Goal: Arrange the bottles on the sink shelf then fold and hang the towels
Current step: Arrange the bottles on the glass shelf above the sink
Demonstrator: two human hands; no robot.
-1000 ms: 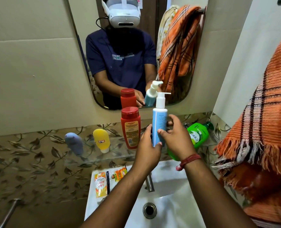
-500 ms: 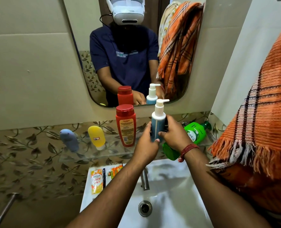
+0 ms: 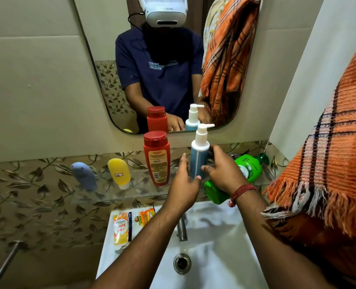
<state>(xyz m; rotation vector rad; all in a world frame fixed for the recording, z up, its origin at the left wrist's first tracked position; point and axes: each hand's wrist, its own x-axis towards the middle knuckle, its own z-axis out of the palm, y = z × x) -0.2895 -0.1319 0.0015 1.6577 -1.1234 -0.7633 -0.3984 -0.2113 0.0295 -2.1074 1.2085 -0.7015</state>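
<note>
Above the basin, on the glass shelf (image 3: 110,190), both hands flank the blue pump bottle (image 3: 199,157), which stands upright. The left hand (image 3: 184,184) has its fingers straight and loose, thumb tip just touching the bottle's lower side, nothing gripped. The right hand (image 3: 223,167) is spread open too, fingers reaching round behind the bottle and thumb pointing at it; whether those fingers touch it I cannot tell. A red thread (image 3: 243,189) circles the right wrist.

Just left of the pump bottle stands a red bottle (image 3: 156,159), upright, apart from it. Farther left a yellow bottle (image 3: 119,173) and a grey-blue bottle (image 3: 84,176) rest cap-down. Under the right hand a green soap bottle (image 3: 250,165) lies on its side.

Below, sachets (image 3: 121,228) lie on the white sink (image 3: 225,236) rim beside the tap (image 3: 182,229). An orange checked towel (image 3: 327,155) hangs at right, fringe down. The mirror (image 3: 102,69) behind reflects the person, the bottles and the towel.
</note>
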